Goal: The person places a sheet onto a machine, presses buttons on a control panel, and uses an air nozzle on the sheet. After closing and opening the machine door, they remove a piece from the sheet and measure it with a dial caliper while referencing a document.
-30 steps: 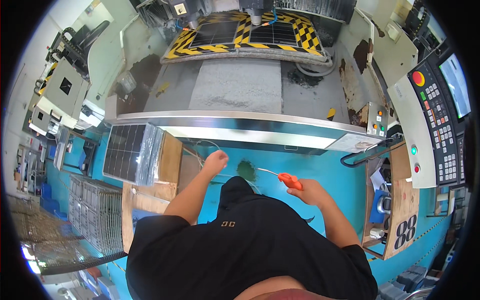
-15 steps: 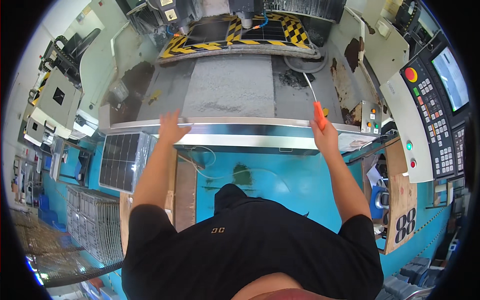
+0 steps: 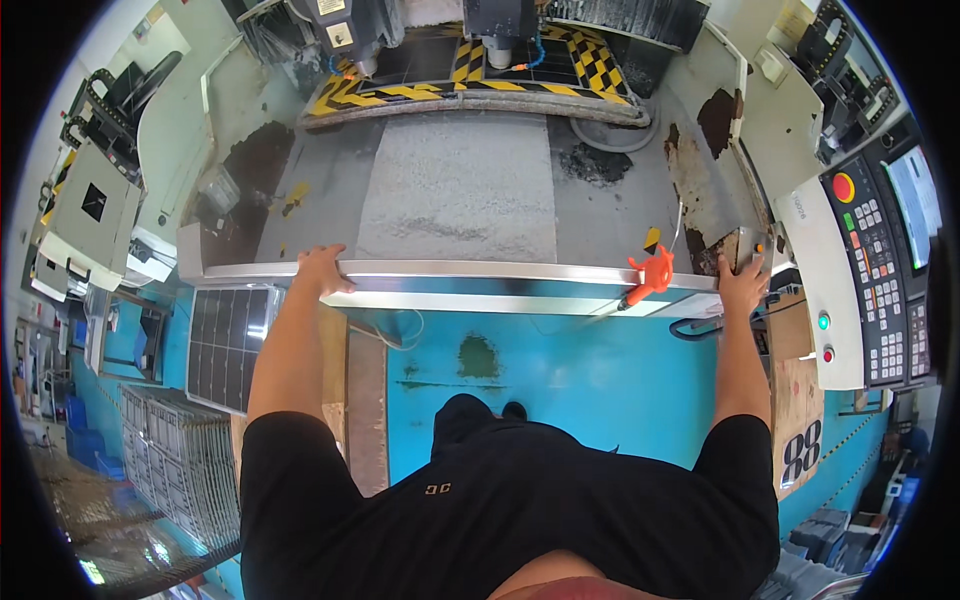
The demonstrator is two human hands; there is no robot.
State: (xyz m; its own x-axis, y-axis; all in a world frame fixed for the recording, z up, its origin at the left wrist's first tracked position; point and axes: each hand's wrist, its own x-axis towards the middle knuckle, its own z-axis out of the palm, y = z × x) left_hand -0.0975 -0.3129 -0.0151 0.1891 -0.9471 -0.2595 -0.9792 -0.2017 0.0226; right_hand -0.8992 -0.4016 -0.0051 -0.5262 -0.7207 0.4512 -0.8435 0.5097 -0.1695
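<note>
My left hand (image 3: 322, 272) lies with fingers stretched over the left part of the machine's metal front ledge (image 3: 450, 270), holding nothing. At the right end my right hand (image 3: 742, 287) rests on a small button box (image 3: 748, 248), its fingers apart and covering most of the buttons. Left of that hand an orange air blow gun (image 3: 652, 270) with a thin metal nozzle sits at the ledge, out of both hands. Beyond the ledge, a grey machine bed bears a pale, rough-looking strip (image 3: 460, 190) down its middle.
At the back stands a fixture with yellow-black striped edges (image 3: 475, 98) under two spindles (image 3: 497, 50). A control panel (image 3: 870, 260) with a red knob stands to the right. On the left are a dark gridded panel (image 3: 228, 345) and stacked grey crates (image 3: 175, 450).
The right hand has let go of the orange air blow gun, now at the ledge, and moved right onto the button box. My left hand has come down onto the ledge, slightly left.
</note>
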